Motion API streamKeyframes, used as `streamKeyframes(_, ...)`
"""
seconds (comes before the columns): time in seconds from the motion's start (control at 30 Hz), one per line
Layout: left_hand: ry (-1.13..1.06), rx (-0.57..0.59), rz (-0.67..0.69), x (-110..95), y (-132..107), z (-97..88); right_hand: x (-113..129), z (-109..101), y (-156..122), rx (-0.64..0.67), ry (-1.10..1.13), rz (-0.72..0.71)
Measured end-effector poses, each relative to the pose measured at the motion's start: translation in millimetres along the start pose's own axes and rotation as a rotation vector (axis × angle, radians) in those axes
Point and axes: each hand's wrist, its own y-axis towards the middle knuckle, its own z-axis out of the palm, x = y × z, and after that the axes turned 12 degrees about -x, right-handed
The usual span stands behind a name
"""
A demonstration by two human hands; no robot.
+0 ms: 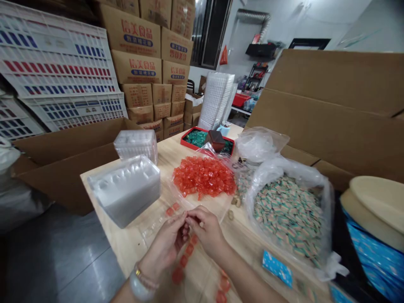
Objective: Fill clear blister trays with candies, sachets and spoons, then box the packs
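Where left hand (166,246) meets right hand (205,231), table edge (105,225) lies near.

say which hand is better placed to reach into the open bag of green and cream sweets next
Probably the right hand: it is on the same side as the clear bag of green-and-cream sweets and closer to it. The left hand is farther away. The hands are pinched together, so the right would have to let go first.

Background: tall stacks of printed brown cardboard cartons (139,46) and white lattice plastic crates (53,63) stood before a pale plain wall (240,38); polished grey floor tiles (57,256) lay below.
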Motion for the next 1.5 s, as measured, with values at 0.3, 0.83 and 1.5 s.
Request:
streamKeyframes(0.3,1.352,-0.279,0.901,-15.6,42.2,-20.8,23.7,-68.0,10.8,-0.399,-0.333,-0.323)
streamKeyframes(0.83,1.353,-0.194,0.968,-0.1,66.2,-44.2,24.3,-127.3,37.1,-1.011,-0.539,-0.337)
streamKeyframes(1.5,1.387,-0.274,1.005,8.3,66.0,-58.0,32.6,-133.3,171.0,-0.808,-0.819,-0.583)
